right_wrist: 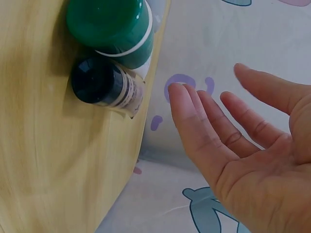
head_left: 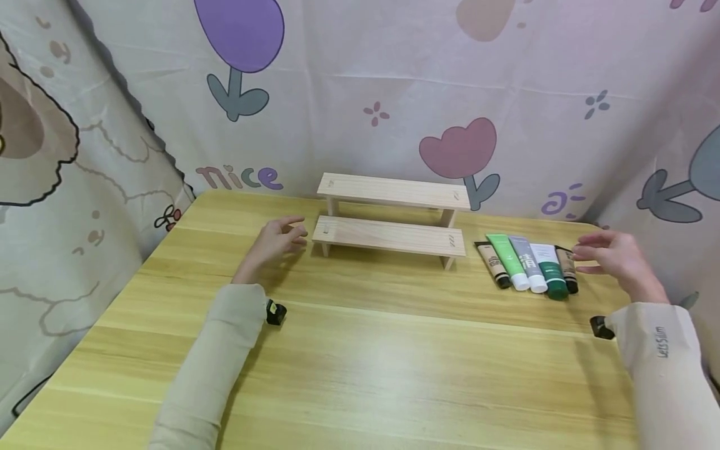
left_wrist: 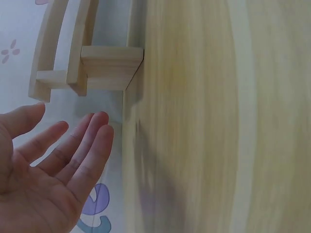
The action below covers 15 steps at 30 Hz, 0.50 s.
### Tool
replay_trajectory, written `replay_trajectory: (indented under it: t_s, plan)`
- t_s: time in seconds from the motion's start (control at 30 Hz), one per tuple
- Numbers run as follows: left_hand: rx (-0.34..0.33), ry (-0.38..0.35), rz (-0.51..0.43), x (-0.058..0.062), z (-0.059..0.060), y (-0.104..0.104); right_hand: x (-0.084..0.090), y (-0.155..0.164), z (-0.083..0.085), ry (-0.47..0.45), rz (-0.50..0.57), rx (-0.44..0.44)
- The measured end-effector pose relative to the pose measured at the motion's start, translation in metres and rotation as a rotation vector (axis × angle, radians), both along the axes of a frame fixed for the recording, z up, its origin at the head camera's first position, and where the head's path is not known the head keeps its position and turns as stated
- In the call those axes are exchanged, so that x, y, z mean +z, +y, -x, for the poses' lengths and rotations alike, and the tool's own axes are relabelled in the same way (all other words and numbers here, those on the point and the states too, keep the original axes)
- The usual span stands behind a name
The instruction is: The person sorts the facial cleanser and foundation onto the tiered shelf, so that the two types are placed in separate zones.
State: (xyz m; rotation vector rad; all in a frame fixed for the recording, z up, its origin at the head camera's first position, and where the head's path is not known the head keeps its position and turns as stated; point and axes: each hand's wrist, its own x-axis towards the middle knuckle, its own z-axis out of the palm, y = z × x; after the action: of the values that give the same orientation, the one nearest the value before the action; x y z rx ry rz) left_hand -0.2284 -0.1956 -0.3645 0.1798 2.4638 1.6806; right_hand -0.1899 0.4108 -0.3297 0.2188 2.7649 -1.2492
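Left hand: mine, fingers loose, holding nothing, just left of the rack.
Right hand: fingers spread, empty, beside the tubes.
Tubes: five, side by side on the counter.

Seen from head height, the wide view looks forward and down across the pale yellow wooden desk toward the flower-printed fabric backdrop, taking in both sleeved arms, the two-tier pale wooden step shelf and the row of five plastic cosmetic tubes. The left wrist camera, turned sideways and close, looks past the open left hand at the near end of the same shelf and the desk edge. The right wrist camera, equally close and rotated, frames the open right hand beside the dark green cap and black cap of the two outermost tubes.
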Motion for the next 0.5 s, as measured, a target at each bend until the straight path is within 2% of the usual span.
replay_trajectory:
  t_s: [0.5]
  plan:
    - [-0.051, -0.084, -0.11, -0.013, 0.013, 0.022, -0.005, 0.004, 0.0, -0.098, 0.055, 0.037]
